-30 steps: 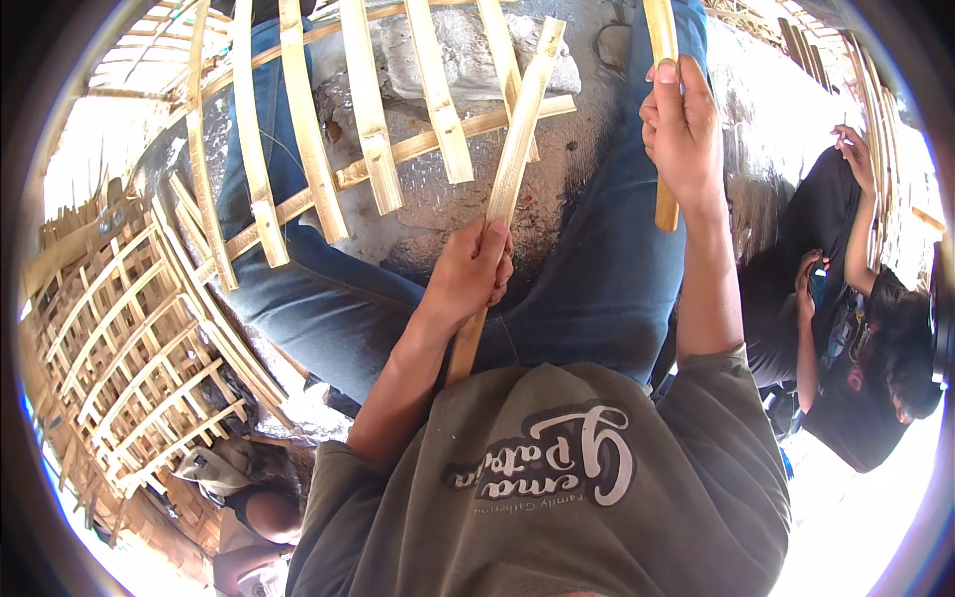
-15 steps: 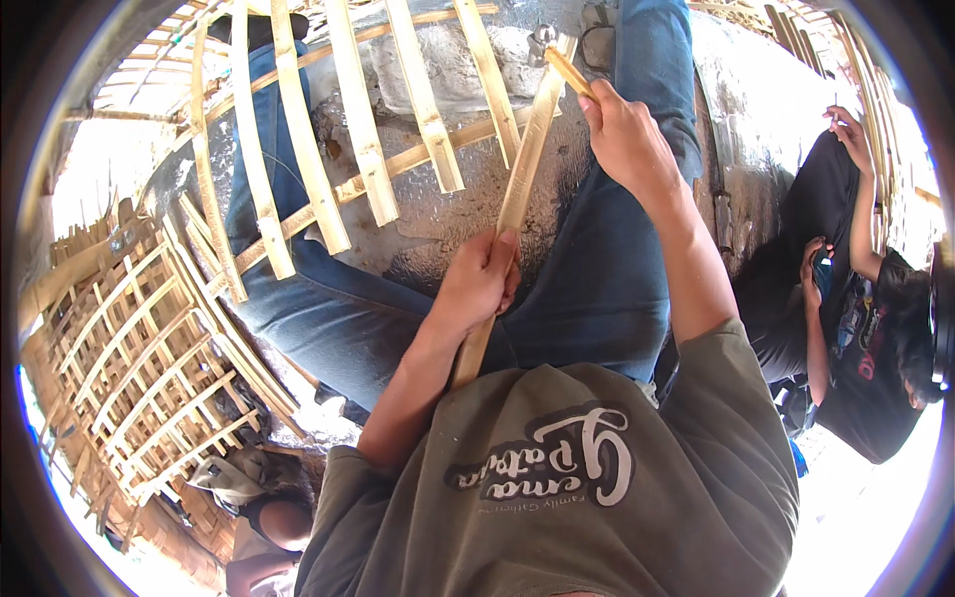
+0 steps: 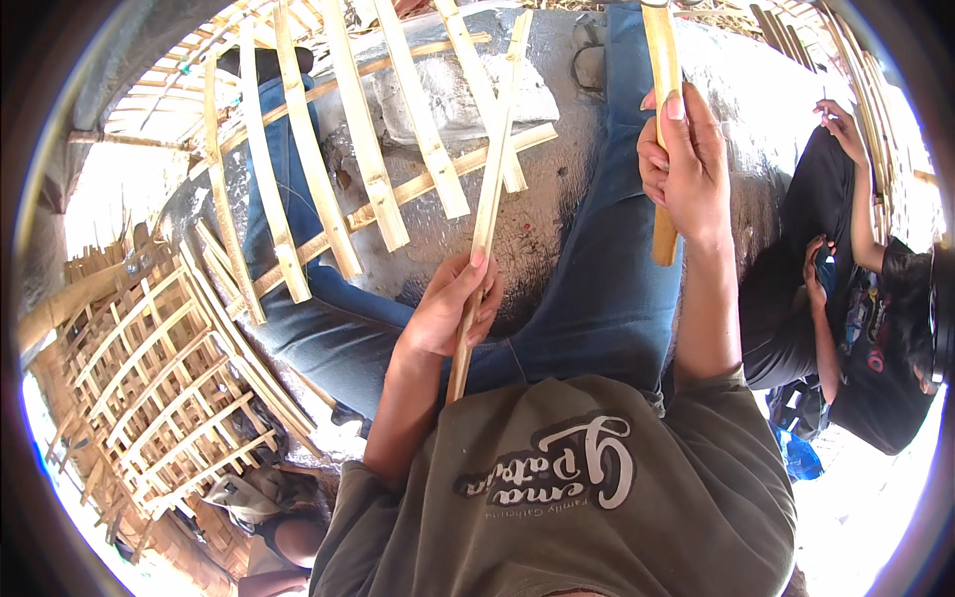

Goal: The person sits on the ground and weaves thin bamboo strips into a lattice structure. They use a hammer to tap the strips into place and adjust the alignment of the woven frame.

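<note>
My left hand point(image 3: 450, 308) grips a long thin bamboo strip point(image 3: 492, 189) near its lower end; the strip runs up over a lattice of bamboo slats point(image 3: 363, 169) lying across my legs in blue jeans point(image 3: 597, 298). My right hand point(image 3: 681, 164) is closed around a second, thicker bamboo slat point(image 3: 661, 60), held upright over my right thigh. The two hands are apart. My grey shirt point(image 3: 577, 488) fills the lower middle of the view.
A finished bamboo lattice panel point(image 3: 149, 388) lies at the lower left. A person in dark clothes point(image 3: 865, 298) sits at the right, hands near their lap. More bamboo strips point(image 3: 856, 90) lie at the upper right. Grey ground point(image 3: 542, 219) shows between my legs.
My right hand has moved to the right, off the thin strip's top, and now holds a thicker slat upright. My left hand has kept its grip on the thin strip.
</note>
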`<control>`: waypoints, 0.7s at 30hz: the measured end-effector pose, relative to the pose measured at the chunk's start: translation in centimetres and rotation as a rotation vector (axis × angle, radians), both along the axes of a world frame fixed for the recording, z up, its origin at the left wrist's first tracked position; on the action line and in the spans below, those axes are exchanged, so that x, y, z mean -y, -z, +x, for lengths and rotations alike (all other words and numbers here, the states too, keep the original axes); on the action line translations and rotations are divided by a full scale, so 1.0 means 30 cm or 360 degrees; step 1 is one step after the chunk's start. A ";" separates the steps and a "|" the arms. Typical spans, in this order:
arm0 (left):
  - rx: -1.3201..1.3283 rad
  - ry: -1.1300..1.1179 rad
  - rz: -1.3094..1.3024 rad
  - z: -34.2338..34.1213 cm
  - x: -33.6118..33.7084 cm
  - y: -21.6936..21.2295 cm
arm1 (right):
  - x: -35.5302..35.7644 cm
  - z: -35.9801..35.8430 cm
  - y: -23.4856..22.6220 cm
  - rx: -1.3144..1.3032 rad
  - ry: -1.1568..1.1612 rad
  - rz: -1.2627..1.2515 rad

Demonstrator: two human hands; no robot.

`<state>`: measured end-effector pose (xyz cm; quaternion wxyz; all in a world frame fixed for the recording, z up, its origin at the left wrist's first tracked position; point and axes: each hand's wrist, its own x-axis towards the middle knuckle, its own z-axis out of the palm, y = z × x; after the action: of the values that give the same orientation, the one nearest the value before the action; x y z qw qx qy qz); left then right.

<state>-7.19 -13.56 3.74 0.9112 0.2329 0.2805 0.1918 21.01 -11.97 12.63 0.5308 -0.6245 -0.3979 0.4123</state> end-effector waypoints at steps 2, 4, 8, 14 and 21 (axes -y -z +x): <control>0.0102 0.0031 0.0011 -0.016 0.002 0.016 | 0.009 0.001 0.008 -0.0080 -0.0005 -0.0014; 0.0122 0.0033 0.0022 -0.018 0.006 0.012 | 0.017 0.001 0.018 -0.0126 -0.0007 -0.0037; -0.0038 -0.0020 0.0119 -0.013 0.030 0.006 | 0.033 0.007 0.044 -0.0197 -0.0009 -0.0089; -0.0273 0.0006 0.0332 -0.018 -0.001 -0.069 | 0.036 0.014 0.082 -0.0332 0.0027 -0.0077; -0.0693 0.0199 0.0968 -0.089 -0.136 -0.213 | -0.043 -0.010 0.073 -0.0541 0.0056 0.0078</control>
<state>-9.85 -9.49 10.14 0.7294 0.5448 0.3831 0.1565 20.70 -10.68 10.43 0.6127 -0.5394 -0.3013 0.4928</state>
